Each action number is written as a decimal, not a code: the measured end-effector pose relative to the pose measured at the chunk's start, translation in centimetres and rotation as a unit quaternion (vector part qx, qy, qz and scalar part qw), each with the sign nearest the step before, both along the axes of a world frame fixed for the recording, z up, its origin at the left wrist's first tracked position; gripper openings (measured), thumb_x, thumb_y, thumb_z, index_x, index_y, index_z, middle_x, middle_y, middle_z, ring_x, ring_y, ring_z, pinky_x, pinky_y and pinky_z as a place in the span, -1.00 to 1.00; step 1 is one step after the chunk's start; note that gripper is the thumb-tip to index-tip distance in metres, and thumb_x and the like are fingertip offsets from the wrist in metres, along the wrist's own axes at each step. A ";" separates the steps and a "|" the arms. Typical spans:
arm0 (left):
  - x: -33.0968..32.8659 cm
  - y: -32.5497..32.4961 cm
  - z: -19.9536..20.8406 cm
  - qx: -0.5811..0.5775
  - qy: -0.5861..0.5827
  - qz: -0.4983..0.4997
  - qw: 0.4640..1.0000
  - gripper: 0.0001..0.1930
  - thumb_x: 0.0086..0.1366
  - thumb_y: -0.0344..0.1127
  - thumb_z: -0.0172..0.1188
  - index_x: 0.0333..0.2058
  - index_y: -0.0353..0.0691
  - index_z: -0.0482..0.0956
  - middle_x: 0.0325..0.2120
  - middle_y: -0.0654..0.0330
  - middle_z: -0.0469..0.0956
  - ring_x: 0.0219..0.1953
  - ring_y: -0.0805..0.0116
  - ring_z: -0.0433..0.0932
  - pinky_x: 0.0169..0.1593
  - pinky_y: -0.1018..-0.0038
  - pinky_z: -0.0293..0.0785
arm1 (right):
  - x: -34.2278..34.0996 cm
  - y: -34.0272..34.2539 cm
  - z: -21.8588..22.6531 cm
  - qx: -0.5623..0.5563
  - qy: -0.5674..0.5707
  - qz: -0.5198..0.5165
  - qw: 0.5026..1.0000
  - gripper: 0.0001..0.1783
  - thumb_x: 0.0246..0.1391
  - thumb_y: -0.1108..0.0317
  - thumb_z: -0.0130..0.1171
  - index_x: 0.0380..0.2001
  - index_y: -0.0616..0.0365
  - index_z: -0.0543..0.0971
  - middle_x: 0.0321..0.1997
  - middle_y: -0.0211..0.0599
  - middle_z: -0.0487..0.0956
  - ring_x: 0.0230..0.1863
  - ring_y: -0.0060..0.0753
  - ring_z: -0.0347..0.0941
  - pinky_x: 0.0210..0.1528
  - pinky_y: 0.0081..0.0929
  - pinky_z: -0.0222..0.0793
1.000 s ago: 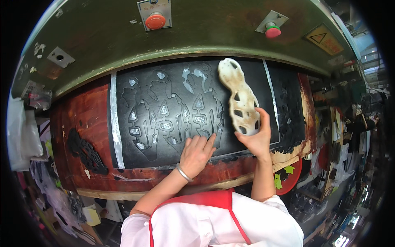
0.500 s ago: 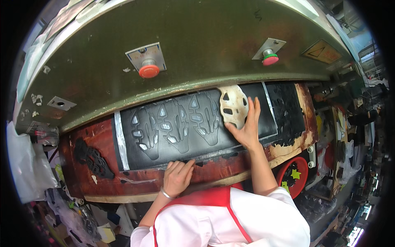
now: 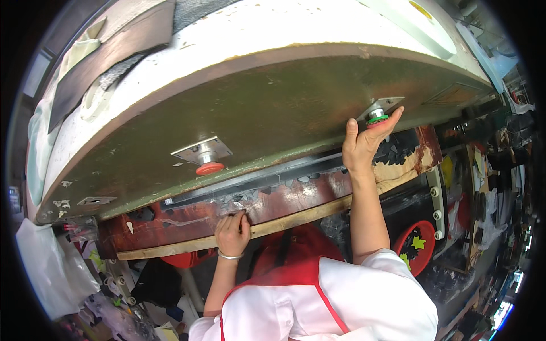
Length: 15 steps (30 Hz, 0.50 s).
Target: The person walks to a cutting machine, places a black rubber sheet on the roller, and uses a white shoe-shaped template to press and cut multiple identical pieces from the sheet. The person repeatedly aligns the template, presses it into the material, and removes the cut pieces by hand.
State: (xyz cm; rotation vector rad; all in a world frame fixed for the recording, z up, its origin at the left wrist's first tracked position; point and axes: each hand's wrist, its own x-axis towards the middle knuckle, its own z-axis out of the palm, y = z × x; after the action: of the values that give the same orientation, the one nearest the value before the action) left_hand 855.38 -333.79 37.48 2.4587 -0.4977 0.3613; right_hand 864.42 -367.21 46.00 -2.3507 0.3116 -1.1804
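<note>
My right hand (image 3: 367, 145) is raised to the green-ringed push button (image 3: 376, 118) on the dark green machine panel (image 3: 273, 108). Its thumb stands apart, and the stretched fingers lie against the button from below. Down at the wooden front edge (image 3: 284, 223) of the red-brown board (image 3: 296, 196), my left hand (image 3: 232, 233) rests with curled fingers, and I see nothing held in it. A strip of the black sheet (image 3: 261, 174) shows under the panel's lower edge. The panel hides the rest of the sheet and the pale cutting die.
A red mushroom button (image 3: 209, 167) sticks out left of the middle of the panel. Dark scraps (image 3: 242, 196) lie along the board. Right of my forearm stands a red tub (image 3: 418, 247) with black and yellow scraps. A plastic bag (image 3: 51, 267) hangs at the left.
My right hand has left the pale die and moved up to the green-ringed button. The view has shifted, and the panel covers most of the sheet. My left hand stays curled near the edge.
</note>
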 end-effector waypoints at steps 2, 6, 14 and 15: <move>0.2 0.0 0.3 -0.006 -0.027 -0.006 1.000 -0.91 0.11 -0.44 0.21 -0.37 -0.26 0.61 -0.62 0.10 0.47 -0.53 0.13 0.47 -0.39 0.29 0.39 | -1.0 -0.5 -0.4 -0.001 0.022 0.012 1.000 0.06 0.15 0.06 0.12 0.33 0.45 -0.31 0.41 0.38 -0.28 0.45 0.32 -0.36 0.42 0.07 -0.39; -0.4 0.0 0.5 0.002 0.003 0.014 1.000 -0.91 0.09 -0.44 0.22 -0.38 -0.24 0.61 -0.64 0.13 0.47 -0.54 0.12 0.46 -0.40 0.29 0.40 | -6.4 0.9 -2.1 0.120 0.113 0.048 0.985 -0.09 0.18 0.22 0.08 0.33 0.49 -0.19 0.38 0.40 -0.06 0.41 0.27 -0.11 0.40 -0.08 -0.17; -2.6 -0.1 -1.7 -0.032 0.002 0.039 0.999 -0.91 0.08 -0.40 0.25 -0.57 -0.22 0.56 -0.64 0.14 0.48 -0.51 0.10 0.45 -0.37 0.25 0.32 | -17.3 3.0 -8.2 0.152 0.233 0.202 0.939 -0.77 -0.04 0.38 0.28 -0.30 0.25 0.61 -0.41 -0.10 0.60 -0.30 -0.04 0.49 -0.15 -0.22 0.37; -3.4 0.0 -1.7 -0.022 -0.007 0.041 0.999 -0.90 0.07 -0.40 0.25 -0.58 -0.22 0.55 -0.63 0.13 0.48 -0.50 0.08 0.46 -0.36 0.23 0.32 | -18.1 3.1 -8.2 0.098 0.237 0.212 0.943 -0.85 -0.05 0.43 0.25 -0.37 0.26 0.62 -0.43 -0.11 0.59 -0.30 -0.03 0.48 -0.14 -0.22 0.37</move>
State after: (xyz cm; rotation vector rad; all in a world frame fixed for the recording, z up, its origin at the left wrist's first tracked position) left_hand 852.02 -333.80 35.74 2.4407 -0.3929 0.4197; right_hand 846.29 -364.11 37.78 -2.3353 0.0636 -0.3596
